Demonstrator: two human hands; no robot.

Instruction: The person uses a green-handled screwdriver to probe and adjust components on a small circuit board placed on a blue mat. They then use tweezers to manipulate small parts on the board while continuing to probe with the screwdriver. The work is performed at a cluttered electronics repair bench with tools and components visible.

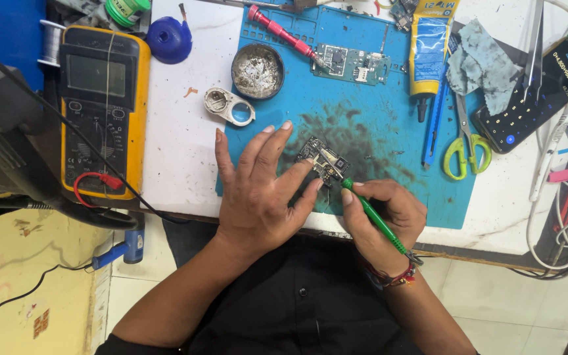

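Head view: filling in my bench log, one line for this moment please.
left hand: steadies small circuit board | right hand: holds green screwdriver, tip on board | surface: blue mat

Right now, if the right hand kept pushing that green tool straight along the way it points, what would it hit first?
The right hand aims the green tool up and left. Its tip already seems to meet the small circuit board pinned by the left hand; depth is unclear.
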